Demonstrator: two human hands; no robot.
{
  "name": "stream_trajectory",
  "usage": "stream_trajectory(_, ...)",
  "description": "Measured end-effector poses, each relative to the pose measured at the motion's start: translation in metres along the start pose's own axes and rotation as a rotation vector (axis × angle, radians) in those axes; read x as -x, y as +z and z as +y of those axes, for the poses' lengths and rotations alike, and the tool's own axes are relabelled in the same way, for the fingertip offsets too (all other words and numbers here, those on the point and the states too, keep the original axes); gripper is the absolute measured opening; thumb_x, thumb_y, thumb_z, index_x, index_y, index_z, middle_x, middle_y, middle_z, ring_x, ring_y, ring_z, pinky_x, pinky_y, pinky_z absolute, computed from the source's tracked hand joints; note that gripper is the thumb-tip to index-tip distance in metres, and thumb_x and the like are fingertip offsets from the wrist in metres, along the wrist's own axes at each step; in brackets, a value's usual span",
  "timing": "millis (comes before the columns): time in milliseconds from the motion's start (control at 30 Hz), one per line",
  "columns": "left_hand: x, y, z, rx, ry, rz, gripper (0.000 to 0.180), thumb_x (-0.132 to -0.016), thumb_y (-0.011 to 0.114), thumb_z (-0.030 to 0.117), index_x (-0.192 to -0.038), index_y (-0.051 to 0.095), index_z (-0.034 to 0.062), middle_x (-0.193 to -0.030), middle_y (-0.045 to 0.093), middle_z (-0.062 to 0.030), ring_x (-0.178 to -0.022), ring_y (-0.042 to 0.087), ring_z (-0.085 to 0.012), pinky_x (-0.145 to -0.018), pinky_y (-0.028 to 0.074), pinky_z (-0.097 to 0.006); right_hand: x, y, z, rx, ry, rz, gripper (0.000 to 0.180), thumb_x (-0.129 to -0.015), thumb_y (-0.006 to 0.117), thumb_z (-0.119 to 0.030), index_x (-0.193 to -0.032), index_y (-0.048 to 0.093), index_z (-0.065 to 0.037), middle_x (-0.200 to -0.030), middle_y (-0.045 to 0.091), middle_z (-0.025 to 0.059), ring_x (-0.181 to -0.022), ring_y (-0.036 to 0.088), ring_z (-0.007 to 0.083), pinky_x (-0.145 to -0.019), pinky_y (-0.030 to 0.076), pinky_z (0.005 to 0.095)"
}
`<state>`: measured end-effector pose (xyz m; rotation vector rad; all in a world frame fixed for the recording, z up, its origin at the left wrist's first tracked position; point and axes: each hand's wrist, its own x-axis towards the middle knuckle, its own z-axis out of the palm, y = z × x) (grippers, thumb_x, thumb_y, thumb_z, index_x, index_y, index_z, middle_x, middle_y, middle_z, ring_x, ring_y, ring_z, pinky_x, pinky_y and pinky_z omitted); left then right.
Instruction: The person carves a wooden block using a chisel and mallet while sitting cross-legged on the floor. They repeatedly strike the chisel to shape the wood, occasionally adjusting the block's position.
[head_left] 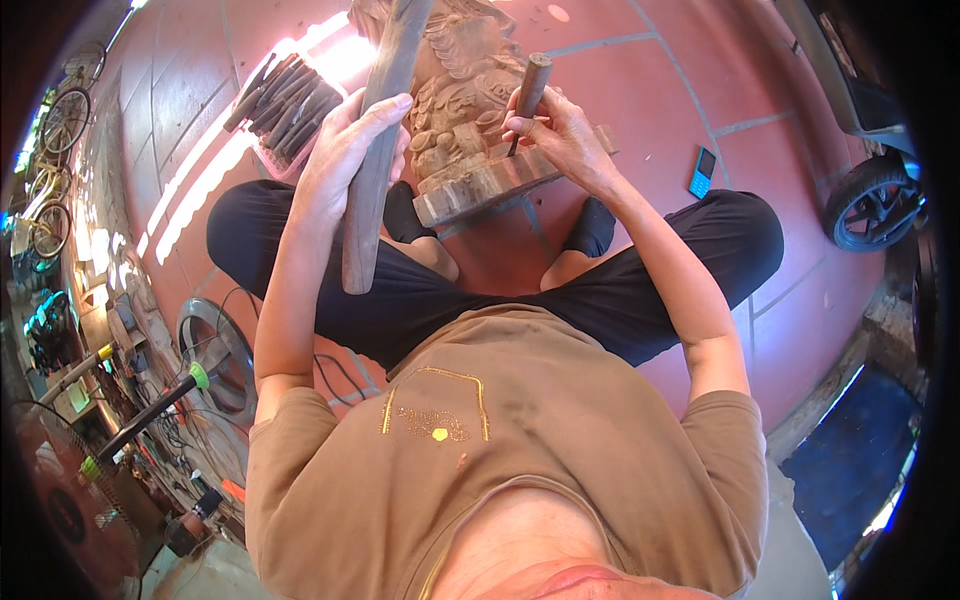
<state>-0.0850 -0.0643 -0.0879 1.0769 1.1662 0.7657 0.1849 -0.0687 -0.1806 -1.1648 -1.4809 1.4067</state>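
Observation:
A carved wooden sculpture [450, 125] rests on the floor between my feet, covered in fine relief with a blocky, scalloped base. My left hand [345, 150] is wrapped round a long, round wooden mallet [368, 215], held upright-slanting at the sculpture's left side. In my right hand [572, 138] is a chisel [534, 82] with a round wooden handle. Its thin metal shank points down to the sculpture near the base's right part; whether the tip touches the wood I cannot tell. The mallet is apart from the chisel.
A pink basket [272, 163] full of dark-handled tools [290, 108] stands left of the sculpture. On the red tiles beyond my right knee lies a blue mobile phone [703, 172]. A wheel [872, 205] is at the far right; a fan [75, 500], cables and bicycles line the left.

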Motion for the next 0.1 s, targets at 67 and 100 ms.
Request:
stream_trajectory(67, -0.0011, 0.0012, 0.003, -0.006, 0.003, 0.002, 0.045, -0.098, 0.066, 0.034, -0.125, 0.056, -0.0004, -0.07, 0.059, -0.0055, -0.048, 0.056, -0.0119, -0.044, 0.043, -0.024, -0.0015, 0.0004, -0.0022, 0.014, -0.004, -0.022, 0.02, -0.099, 0.065, -0.011, -0.118, 0.057, -0.007, -0.1, 0.069, 0.0037, -0.089, 0.07, 0.0134, -0.075, 0.055, 0.0283)
stream_trajectory(100, -0.0015, 0.0005, 0.0028, 0.004, -0.002, -0.008, 0.047, -0.097, 0.067, 0.035, -0.126, 0.056, -0.0006, -0.07, 0.059, -0.006, -0.048, 0.057, -0.0122, -0.045, 0.044, -0.025, -0.0023, 0.0019, -0.004, 0.057, 0.005, -0.039, 0.023, -0.099, 0.066, -0.013, -0.119, 0.057, -0.008, -0.101, 0.069, 0.004, -0.091, 0.07, 0.0141, -0.076, 0.055, 0.0286)
